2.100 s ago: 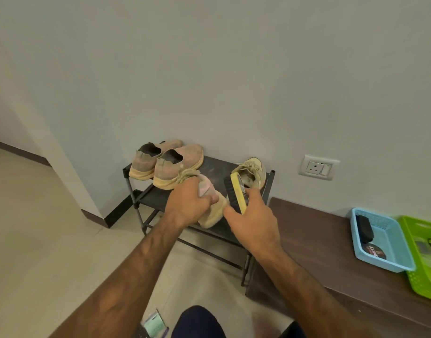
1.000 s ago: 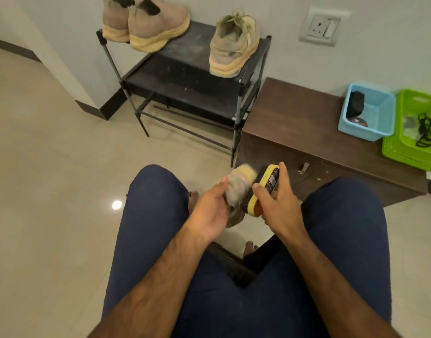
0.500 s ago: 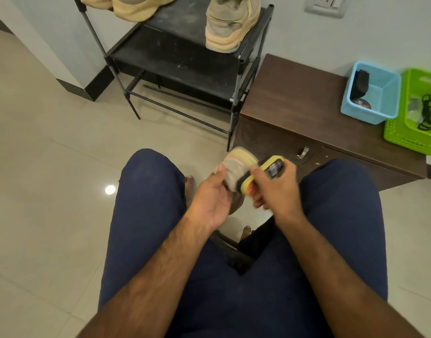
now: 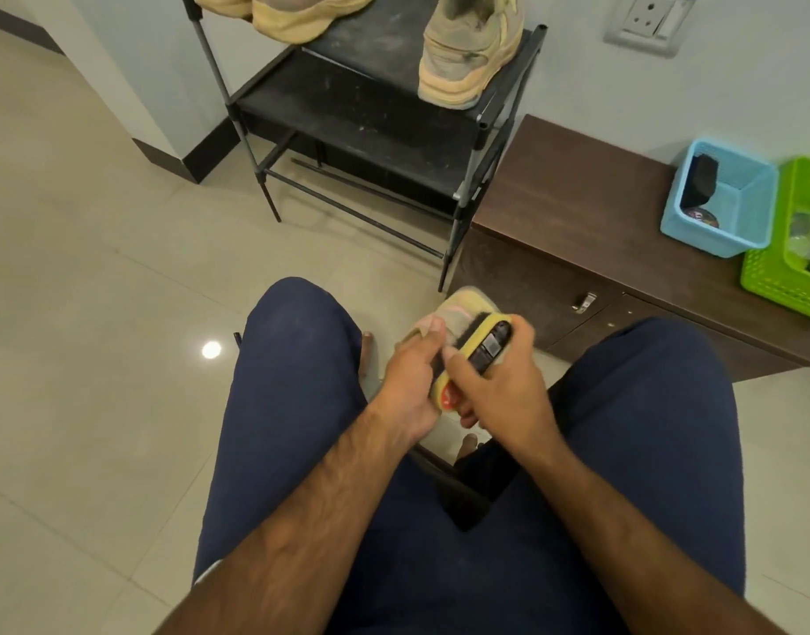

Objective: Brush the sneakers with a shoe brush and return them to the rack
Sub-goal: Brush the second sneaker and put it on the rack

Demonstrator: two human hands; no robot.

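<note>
I sit with my knees apart. My left hand (image 4: pixel 410 382) grips a beige sneaker (image 4: pixel 467 304) between my knees, toe pointing away; most of the shoe is hidden behind my hands. My right hand (image 4: pixel 499 391) grips a yellow shoe brush (image 4: pixel 481 346) with black bristles, laid against the sneaker's upper. On the black shoe rack (image 4: pixel 361 116) ahead, the matching sneaker (image 4: pixel 467 52) stands at the right of the top shelf, and another tan pair (image 4: pixel 297 11) sits at the left, cut by the frame's top edge.
A dark wooden cabinet (image 4: pixel 577 213) stands right of the rack. On it sit a blue basket (image 4: pixel 723 203) with a black item and a tin, and a green basket (image 4: pixel 797 249). A wall socket (image 4: pixel 650 20) is above. Tiled floor (image 4: pixel 96 313) spreads to the left.
I have taken the sneaker from the rack down between my knees and sat back. Over the last half second the brush has slid up along the shoe.
</note>
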